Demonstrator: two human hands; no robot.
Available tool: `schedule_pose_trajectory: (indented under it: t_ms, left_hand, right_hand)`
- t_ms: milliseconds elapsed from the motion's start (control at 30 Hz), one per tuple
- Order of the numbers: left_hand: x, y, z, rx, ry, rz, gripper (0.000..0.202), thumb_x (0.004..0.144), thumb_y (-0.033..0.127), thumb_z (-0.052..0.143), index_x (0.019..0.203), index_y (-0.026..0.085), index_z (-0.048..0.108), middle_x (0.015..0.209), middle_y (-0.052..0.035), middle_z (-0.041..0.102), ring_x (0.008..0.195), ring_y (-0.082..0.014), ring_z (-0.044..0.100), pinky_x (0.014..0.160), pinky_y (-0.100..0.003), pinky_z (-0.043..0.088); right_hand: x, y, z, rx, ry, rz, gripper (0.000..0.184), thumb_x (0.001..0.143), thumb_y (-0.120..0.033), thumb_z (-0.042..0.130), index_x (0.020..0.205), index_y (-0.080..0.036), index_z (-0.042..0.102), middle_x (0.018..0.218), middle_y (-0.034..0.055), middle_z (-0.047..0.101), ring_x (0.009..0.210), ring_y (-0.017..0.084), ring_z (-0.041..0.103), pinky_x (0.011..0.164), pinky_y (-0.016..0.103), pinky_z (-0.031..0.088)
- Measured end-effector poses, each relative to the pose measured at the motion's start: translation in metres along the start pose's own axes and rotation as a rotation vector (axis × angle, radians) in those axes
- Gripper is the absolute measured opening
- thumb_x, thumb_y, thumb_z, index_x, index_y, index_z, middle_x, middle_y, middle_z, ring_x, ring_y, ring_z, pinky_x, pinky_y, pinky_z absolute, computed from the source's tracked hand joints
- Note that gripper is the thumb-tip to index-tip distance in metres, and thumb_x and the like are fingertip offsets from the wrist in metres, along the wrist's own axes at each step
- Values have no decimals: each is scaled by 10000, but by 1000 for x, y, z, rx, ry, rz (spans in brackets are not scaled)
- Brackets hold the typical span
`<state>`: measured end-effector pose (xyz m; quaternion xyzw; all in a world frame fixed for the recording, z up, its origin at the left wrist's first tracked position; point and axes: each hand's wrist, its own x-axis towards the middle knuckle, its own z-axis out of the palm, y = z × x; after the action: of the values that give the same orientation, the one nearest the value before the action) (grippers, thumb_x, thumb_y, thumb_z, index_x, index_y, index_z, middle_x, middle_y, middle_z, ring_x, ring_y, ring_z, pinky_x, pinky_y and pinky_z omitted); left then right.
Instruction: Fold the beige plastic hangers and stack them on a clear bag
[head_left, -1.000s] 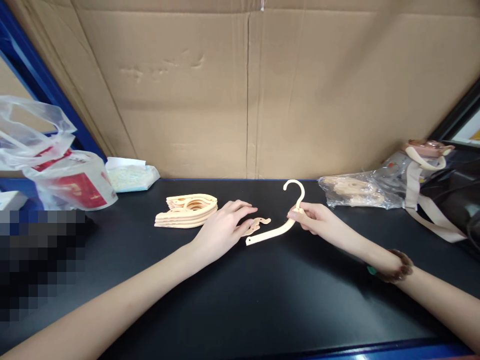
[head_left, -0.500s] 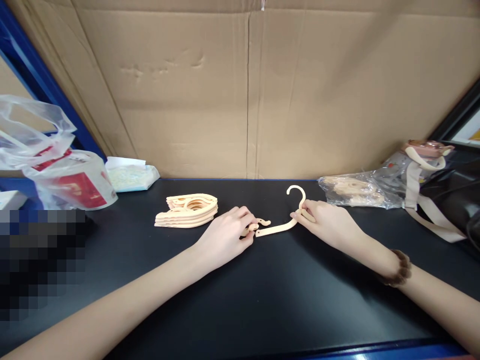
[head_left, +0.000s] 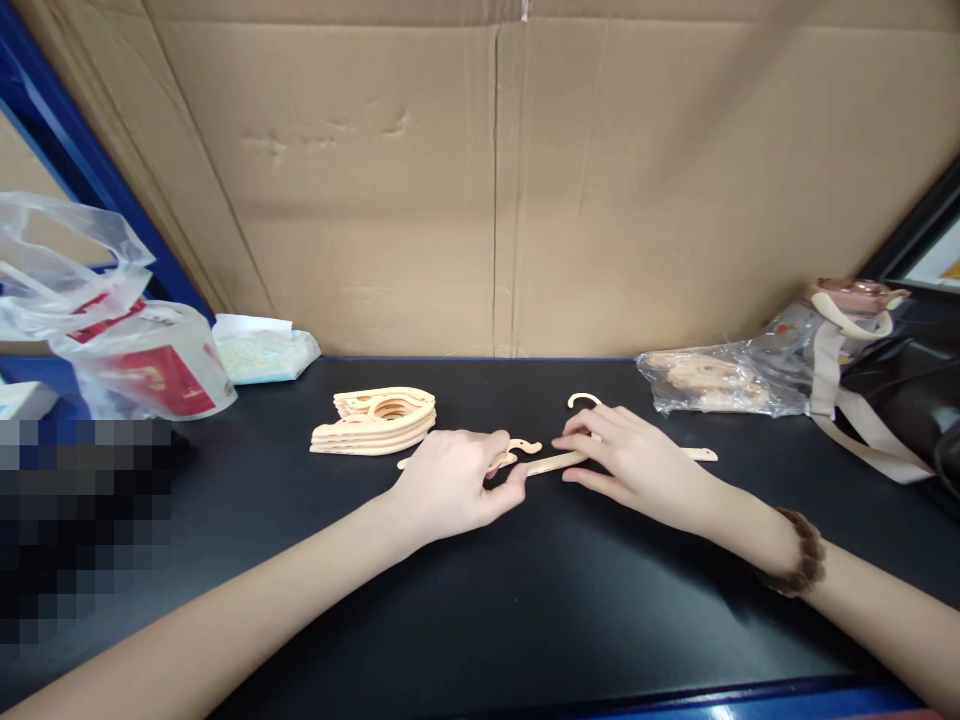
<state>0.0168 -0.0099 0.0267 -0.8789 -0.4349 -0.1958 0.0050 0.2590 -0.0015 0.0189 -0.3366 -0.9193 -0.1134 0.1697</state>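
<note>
One hanger (head_left: 555, 462) is opened out on the worktop (head_left: 517, 600) under my right hand (head_left: 637, 460), fingers loosely spread. My left hand (head_left: 454, 480) is curled over a second hanger (head_left: 527, 446), seemingly folded; can't tell if it's gripped. Folded stack (head_left: 375, 435) beyond that hand, bagged ones (head_left: 712, 380) past my right.

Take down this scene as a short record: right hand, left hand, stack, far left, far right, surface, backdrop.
Right hand: covers the middle of a spread hanger; grip unclear
Left hand: over a partly hidden pale piece; grip unclear
Stack: folded hangers, beside the left hand
Far left: bagged container, soft packet
Far right: clear bag of pale pieces
Surface: black tabletop
Backdrop: brown cardboard
</note>
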Motion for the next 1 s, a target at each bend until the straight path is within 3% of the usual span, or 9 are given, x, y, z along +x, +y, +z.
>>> schedule_pose_trajectory:
  t_ms: [100, 300, 533, 767, 1000]
  left_hand:
    - [-2, 3, 0, 25, 8, 74, 360, 848, 395, 587, 627, 201, 379, 520, 46, 485, 461, -133, 505, 467, -243, 180]
    - [-2, 3, -1, 65, -37, 95, 386, 897, 436, 619, 704, 210, 372, 563, 59, 521, 462, -137, 544, 443, -230, 200]
    - [1, 3, -4, 97, -128, 78, 371, 920, 494, 591, 780, 207, 402, 640, 40, 597, 519, -173, 609, 443, -234, 259]
    - [2, 6, -8, 143, -221, 54, 305, 1001, 430, 464, 817, 188, 476, 660, 14, 634, 541, -186, 625, 447, -245, 276]
    - [3, 2, -7, 99, -201, 10, 338, 989, 451, 482, 775, 190, 475, 613, 29, 597, 503, -175, 592, 448, -242, 267]
  right_hand:
    - [2, -3, 1, 146, -41, -36, 182, 982, -246, 473, 984, -195, 648, 996, 54, 652, 892, 192, 590, 816, 349, 454]
    - [1, -2, 0, 346, -45, 15, 184, 1000, -276, 450, 975, -196, 614, 935, 35, 676, 842, 176, 568, 781, 332, 456]
    - [1, -4, -3, 375, 22, 38, 125, 990, -271, 474, 988, -196, 574, 874, 25, 650, 785, 159, 588, 729, 302, 463]
    - [-1, -6, -3, 361, 50, 36, 140, 996, -282, 453, 1017, -196, 561, 879, 33, 644, 777, 162, 609, 699, 293, 467]
    - [-1, -8, -6, 395, -9, 68, 138, 1002, -290, 436, 1009, -206, 545, 894, 26, 624, 761, 151, 606, 681, 275, 455]
